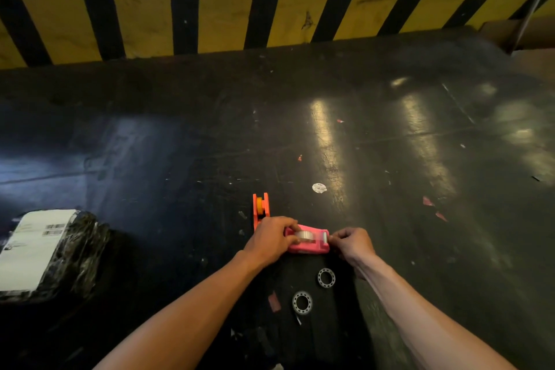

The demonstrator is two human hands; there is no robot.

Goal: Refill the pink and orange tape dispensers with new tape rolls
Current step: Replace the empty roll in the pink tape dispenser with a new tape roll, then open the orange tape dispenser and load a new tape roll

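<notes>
- At the left edge of the frame, a parcel [45, 252] wrapped in dark film lies on the dark surface; its white label carries barcodes, but the print is too small to read.
- Left of centre, the orange tape dispenser [260, 210] stands upright just behind the left hand, with a yellowish core on its spindle. I cannot tell whether it has tape on it.
- The left hand [270, 239] is closed over the rear of the pink tape dispenser [309, 242], fingers pressing on the clear tape roll [305, 235] seated in its cradle.
- The step in hand looks like threading: the new roll sits in the pink body and the free end is being led to the cutter.
- The right hand [353, 242] is pinched together at the dispenser's front end, apparently on the tape's loose end, though the strip is too thin to see.
- Next move, in my judgement: draw the end taut over the blade and press it down, then turn to the orange one.
- Lower centre, two clear rings [326, 277] lie on the surface, likely rolls or spent cores; which, I cannot tell.
- A round white sticker [319, 188] sits above; its writing is unreadable.
</notes>
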